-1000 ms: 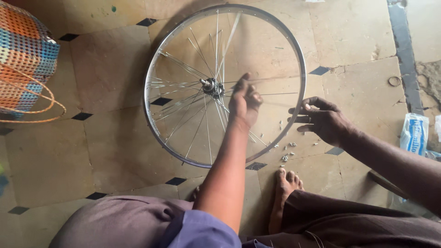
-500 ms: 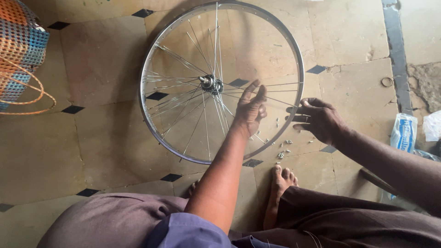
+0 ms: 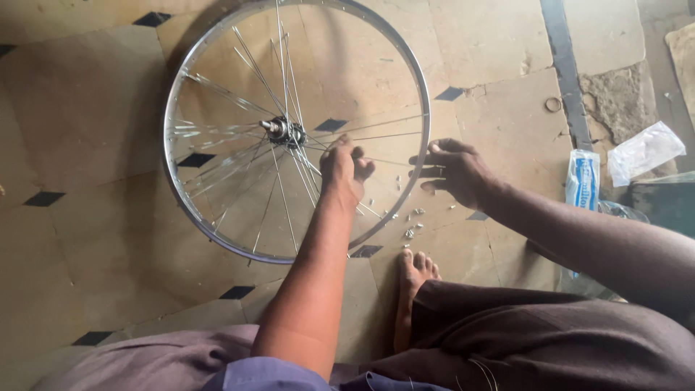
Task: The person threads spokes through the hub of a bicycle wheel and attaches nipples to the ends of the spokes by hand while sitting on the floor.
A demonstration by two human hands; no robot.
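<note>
The floor (image 3: pixel 87 239) is made of big, worn tan stone tiles with small black diamonds at the corners. One shiny metal bicycle wheel (image 3: pixel 297 130) with thin spokes lies flat on it in the upper middle of the frame, and little silver bits (image 3: pixel 413 224) are scattered by its lower right rim. The left hand (image 3: pixel 346 168) has its fingers pinched together on a spoke inside the wheel, and the right hand (image 3: pixel 456 172) curls its fingers around the rim at the right.

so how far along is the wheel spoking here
Done: many spokes already run from hub to rim, mostly on the left side. In hand: the left hand pinches a spoke inside the wheel while the right hand holds the rim edge. Left: the right side looks sparse, and small loose nipples lie on the floor.
</note>
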